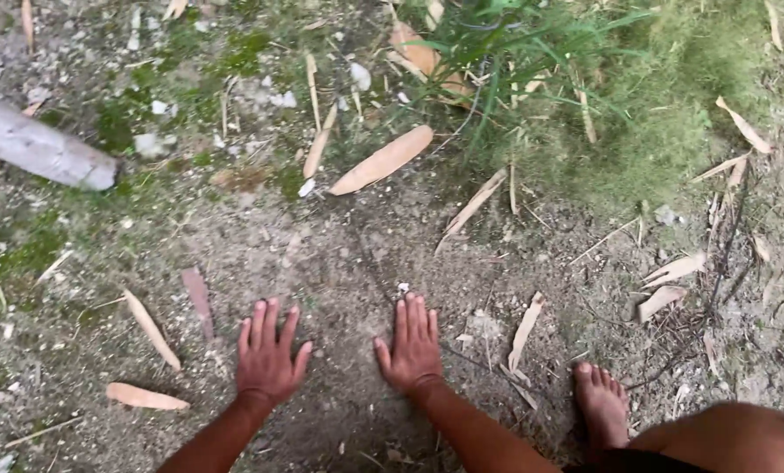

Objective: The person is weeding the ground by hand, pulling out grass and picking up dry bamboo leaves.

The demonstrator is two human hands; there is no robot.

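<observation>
**Head view: both hands pressed flat on a bare patch of soil**

Head camera looks straight down at a patch of bare ground (pixel 339 254), grey-brown and gritty, lying just ahead of the person's fingertips. The left hand (pixel 269 355) rests palm-down on it with fingers spread wide, holding nothing. The right hand (pixel 412 346) lies flat beside it, fingers closer together and pointing forward, likewise empty. The two hands are apart, with a strip of soil between them.

Judging from this posture, the work appears to be at a feeling or smoothing stage: the palms bear on the dirt and nothing is gripped. A further move would seem to call for even pressure through both palms, and care around the thin dark twigs (pixel 462 355) just beside the right hand.

Near the right forearm, the person's bare foot (pixel 602 405) stands on the soil, with a bent knee (pixel 742 434) at the lower right edge. Dry, pale leaves are scattered about; a long one (pixel 381 160) lies well ahead of the hands and another (pixel 146 398) near the left wrist. A grey log end (pixel 37 147) enters from the left, and a grass tuft (pixel 532 52) grows at the top beside mossy ground.
</observation>
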